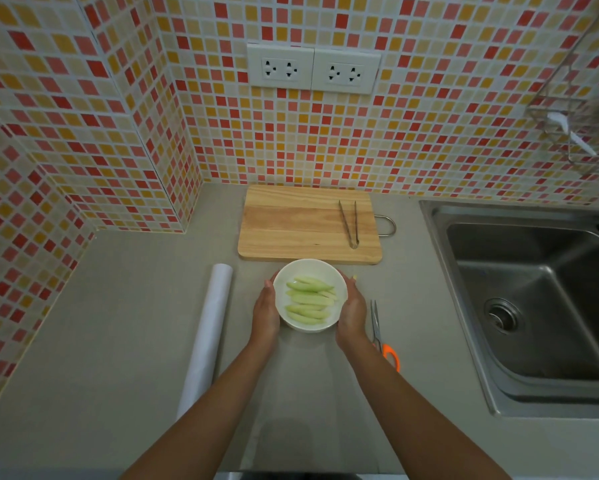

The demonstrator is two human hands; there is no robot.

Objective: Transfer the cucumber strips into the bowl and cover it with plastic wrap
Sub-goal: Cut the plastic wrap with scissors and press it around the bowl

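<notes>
A white bowl (339,284) rests on the grey counter just in front of the wooden cutting board (291,225). Several pale green cucumber strips (308,299) lie inside it. My left hand (265,310) cups the bowl's left side and my right hand (353,311) cups its right side, both touching the rim. The roll of plastic wrap (208,329) lies to the left of my left arm, pointing away from me. A faint clear sheet seems to lie on the counter beneath the bowl, between my forearms. The cutting board carries no cucumber.
Metal tongs (349,223) lie on the board's right part. Orange-handled scissors (381,336) lie right of my right hand. A steel sink (533,299) fills the right side. Tiled walls close off the back and left. A wire rack (575,126) hangs at the upper right.
</notes>
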